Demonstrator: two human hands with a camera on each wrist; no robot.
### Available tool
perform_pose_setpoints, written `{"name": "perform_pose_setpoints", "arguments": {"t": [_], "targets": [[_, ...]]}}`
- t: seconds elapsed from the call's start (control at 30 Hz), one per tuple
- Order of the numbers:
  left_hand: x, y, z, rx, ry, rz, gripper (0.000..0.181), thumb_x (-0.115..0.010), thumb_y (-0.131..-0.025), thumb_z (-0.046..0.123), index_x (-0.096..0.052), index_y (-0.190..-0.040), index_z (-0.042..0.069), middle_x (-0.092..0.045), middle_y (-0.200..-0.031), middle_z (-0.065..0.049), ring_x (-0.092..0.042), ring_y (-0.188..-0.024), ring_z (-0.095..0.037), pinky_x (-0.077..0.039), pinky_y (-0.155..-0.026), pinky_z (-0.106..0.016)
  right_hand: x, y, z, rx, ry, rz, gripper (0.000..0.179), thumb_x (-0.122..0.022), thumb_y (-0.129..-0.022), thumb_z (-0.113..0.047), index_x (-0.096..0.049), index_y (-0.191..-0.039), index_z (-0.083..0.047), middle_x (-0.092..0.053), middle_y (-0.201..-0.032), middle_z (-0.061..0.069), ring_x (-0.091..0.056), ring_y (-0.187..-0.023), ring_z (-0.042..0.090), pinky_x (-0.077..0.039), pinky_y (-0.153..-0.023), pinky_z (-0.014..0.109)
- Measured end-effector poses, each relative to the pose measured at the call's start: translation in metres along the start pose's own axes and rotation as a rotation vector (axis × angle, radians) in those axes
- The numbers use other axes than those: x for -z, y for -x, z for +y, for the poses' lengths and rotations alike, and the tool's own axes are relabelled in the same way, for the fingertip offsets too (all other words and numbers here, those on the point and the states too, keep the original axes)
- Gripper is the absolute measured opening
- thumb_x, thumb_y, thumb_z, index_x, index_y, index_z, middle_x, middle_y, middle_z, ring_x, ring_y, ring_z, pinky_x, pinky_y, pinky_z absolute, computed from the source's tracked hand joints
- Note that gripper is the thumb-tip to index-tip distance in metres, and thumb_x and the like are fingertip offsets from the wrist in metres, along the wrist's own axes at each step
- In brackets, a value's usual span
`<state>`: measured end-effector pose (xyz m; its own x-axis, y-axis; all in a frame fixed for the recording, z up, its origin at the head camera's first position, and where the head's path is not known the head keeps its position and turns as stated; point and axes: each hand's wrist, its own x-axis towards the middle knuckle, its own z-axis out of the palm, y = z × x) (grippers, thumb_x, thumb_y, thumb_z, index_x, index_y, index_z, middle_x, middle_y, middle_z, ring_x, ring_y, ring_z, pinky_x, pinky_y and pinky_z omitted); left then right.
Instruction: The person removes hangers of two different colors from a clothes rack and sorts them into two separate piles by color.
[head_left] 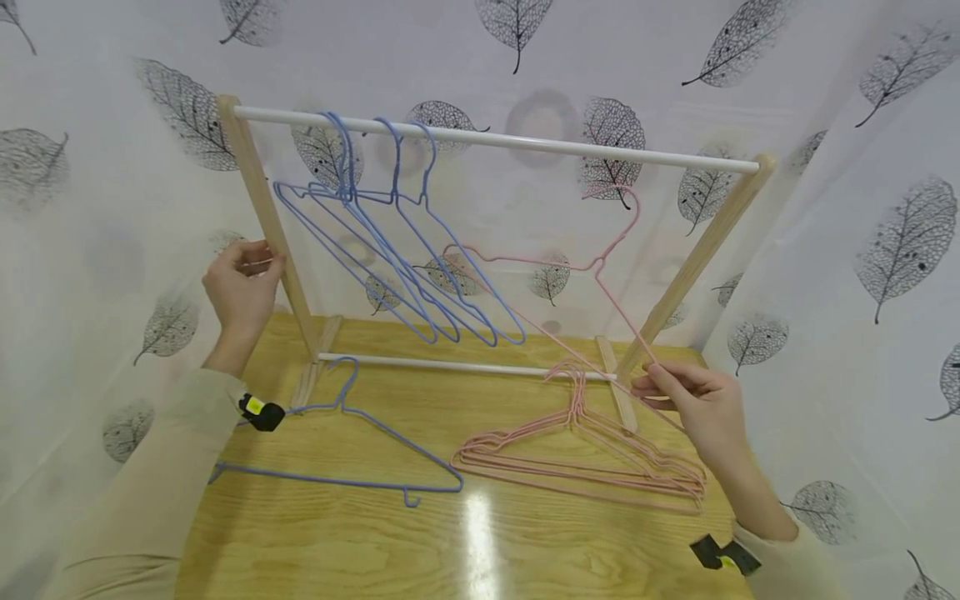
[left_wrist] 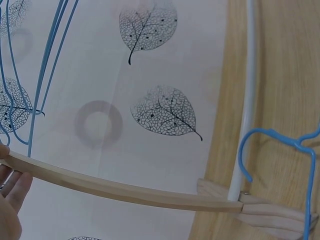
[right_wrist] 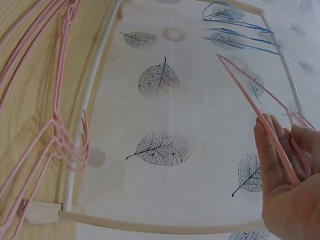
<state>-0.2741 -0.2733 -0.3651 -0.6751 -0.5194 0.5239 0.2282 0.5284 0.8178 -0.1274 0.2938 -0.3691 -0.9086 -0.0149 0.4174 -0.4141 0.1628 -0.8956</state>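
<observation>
My left hand (head_left: 243, 283) grips the left wooden post (head_left: 270, 217) of a clothes rack, thumb on one side and fingers on the other. A pink hanger (head_left: 540, 261) is in my right hand (head_left: 705, 408), held near one corner between thumb and fingers. Its hook stands upward, a little below the white top rail (head_left: 510, 142) in the head view. In the right wrist view the pink wire (right_wrist: 250, 95) runs across the palm. Several blue hangers (head_left: 397, 167) hang on the rail's left half.
A loose blue hanger (head_left: 341, 481) lies flat on the wooden table (head_left: 337, 542) at front left. Several pink hangers (head_left: 577, 475) lie stacked at front right. A white lower bar (head_left: 450, 365) joins the rack's feet. Leaf-printed sheeting (head_left: 525, 100) surrounds the table's back and sides.
</observation>
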Motion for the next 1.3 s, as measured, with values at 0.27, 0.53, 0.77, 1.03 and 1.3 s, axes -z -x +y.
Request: {"name": "perform_pose_setpoints", "arguments": {"t": [0.27, 0.53, 0.77, 1.03, 1.3], "targets": [[0.0, -0.001, 0.002, 0.014, -0.018, -0.006, 0.025, -0.075, -0.095, 0.017, -0.076, -0.113, 0.0, -0.08, -0.1, -0.002, -0.055, -0.071, 0.026, -0.048, -0.071, 0.002, 0.03, 0.007, 0.016, -0.161, 0.059, -0.135, 0.021, -0.06, -0.106, -0.005, -0.078, -0.113, 0.002, -0.083, -0.09, -0.006, -0.081, -0.08, 0.01, -0.067, -0.067, 0.03], [-0.001, -0.001, 0.002, -0.007, -0.041, -0.002, 0.025, -0.074, -0.096, 0.017, -0.076, -0.114, 0.0, -0.08, -0.109, -0.016, -0.053, -0.072, 0.028, -0.047, -0.072, 0.002, 0.046, 0.018, 0.037, -0.288, 0.051, -0.302, 0.025, -0.057, -0.108, -0.007, -0.08, -0.113, -0.015, -0.083, -0.094, -0.006, -0.08, -0.083, 0.011, -0.068, -0.071, 0.034], [0.001, 0.001, 0.004, -0.006, -0.038, -0.001, 0.026, -0.073, -0.096, 0.017, -0.076, -0.115, 0.0, -0.08, -0.111, -0.018, -0.054, -0.072, 0.027, -0.048, -0.071, 0.003, 0.057, 0.028, 0.057, -0.352, -0.038, -0.384, 0.03, -0.053, -0.11, -0.006, -0.08, -0.114, -0.018, -0.083, -0.095, -0.004, -0.081, -0.083, 0.012, -0.068, -0.072, 0.033], [0.001, 0.0, 0.002, -0.001, -0.036, 0.004, 0.026, -0.074, -0.096, 0.017, -0.076, -0.115, 0.0, -0.08, -0.11, -0.017, -0.054, -0.072, 0.027, -0.048, -0.071, 0.003, 0.069, 0.037, 0.081, -0.464, -0.114, -0.531, 0.032, -0.051, -0.111, -0.007, -0.08, -0.116, -0.02, -0.083, -0.097, -0.004, -0.081, -0.086, 0.011, -0.068, -0.076, 0.032], [-0.001, 0.0, 0.001, 0.005, -0.042, -0.001, 0.026, -0.074, -0.096, 0.018, -0.076, -0.115, 0.0, -0.08, -0.109, -0.016, -0.053, -0.071, 0.027, -0.048, -0.071, 0.002, 0.083, 0.044, 0.1, -0.546, -0.149, -0.619, 0.034, -0.047, -0.112, -0.01, -0.079, -0.119, -0.019, -0.083, -0.101, -0.006, -0.08, -0.089, 0.008, -0.067, -0.075, 0.024]]}}
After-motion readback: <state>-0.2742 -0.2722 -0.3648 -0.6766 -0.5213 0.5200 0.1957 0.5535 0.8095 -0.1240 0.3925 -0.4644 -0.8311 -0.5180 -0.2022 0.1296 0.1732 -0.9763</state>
